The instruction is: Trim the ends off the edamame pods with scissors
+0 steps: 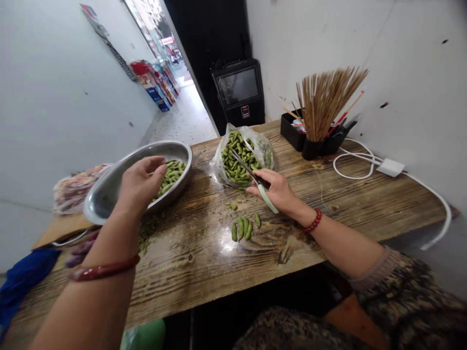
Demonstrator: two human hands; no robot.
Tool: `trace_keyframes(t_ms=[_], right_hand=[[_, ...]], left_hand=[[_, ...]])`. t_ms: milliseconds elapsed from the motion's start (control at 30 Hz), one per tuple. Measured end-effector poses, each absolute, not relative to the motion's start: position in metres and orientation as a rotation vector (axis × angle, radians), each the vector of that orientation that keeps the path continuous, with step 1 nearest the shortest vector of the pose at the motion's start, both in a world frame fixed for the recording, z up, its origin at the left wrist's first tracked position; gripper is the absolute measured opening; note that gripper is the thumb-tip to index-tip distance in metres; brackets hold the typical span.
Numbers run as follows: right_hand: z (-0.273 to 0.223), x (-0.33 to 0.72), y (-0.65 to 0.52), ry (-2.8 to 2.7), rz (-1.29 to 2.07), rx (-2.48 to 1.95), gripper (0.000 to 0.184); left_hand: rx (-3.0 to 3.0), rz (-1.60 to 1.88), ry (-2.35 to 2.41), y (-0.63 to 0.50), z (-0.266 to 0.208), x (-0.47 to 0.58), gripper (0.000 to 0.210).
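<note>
My left hand [142,184] hangs over a steel oval bowl [109,189], its fingers bent and the thumb held a little apart from them. Nothing shows between them. Green soybean pods [171,176] lie inside the bowl, partly hidden by this hand. In my right hand [275,189] is a pair of scissors [267,197] with a pale green handle, the blades pointing toward a clear plastic bag [268,153] full of more pods [241,165]. Several loose pods [245,227] lie on the wooden table in front of the bag, near small green trimmings [232,205].
A black holder [292,132] with bamboo skewers [324,104] stands at the back right. Beside it are a white cable [352,177] and a white plug box [390,167]. Left of the bowl lie a bagged pinkish bundle [75,189] and blue cloth [25,277].
</note>
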State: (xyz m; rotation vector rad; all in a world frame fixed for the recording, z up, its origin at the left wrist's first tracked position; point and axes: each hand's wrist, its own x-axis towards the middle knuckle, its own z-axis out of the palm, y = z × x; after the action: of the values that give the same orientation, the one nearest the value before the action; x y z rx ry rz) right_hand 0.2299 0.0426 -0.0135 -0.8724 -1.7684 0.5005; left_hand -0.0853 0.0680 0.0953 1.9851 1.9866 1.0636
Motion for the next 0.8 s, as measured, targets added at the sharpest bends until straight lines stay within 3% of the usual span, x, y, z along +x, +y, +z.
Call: trace_keyframes(t_ms=[267, 400, 800], right_hand=[[-0.013, 0.231, 0.048, -1.732, 0.537, -0.911, 0.035], [-0.013, 0.231, 0.048, -1.728, 0.551, -0.900, 0.037], [-0.009, 0.230, 0.046, -1.729, 0.538, -0.908, 0.036]], left_hand=[[2.431, 0.683, 1.442, 0.049, 0.028, 0.024, 0.022], [2.602, 0.440, 1.461, 0.056, -0.002, 0.046, 0.025], [2.696, 0.103, 1.713, 0.058, -0.001, 0.064, 0.025]])
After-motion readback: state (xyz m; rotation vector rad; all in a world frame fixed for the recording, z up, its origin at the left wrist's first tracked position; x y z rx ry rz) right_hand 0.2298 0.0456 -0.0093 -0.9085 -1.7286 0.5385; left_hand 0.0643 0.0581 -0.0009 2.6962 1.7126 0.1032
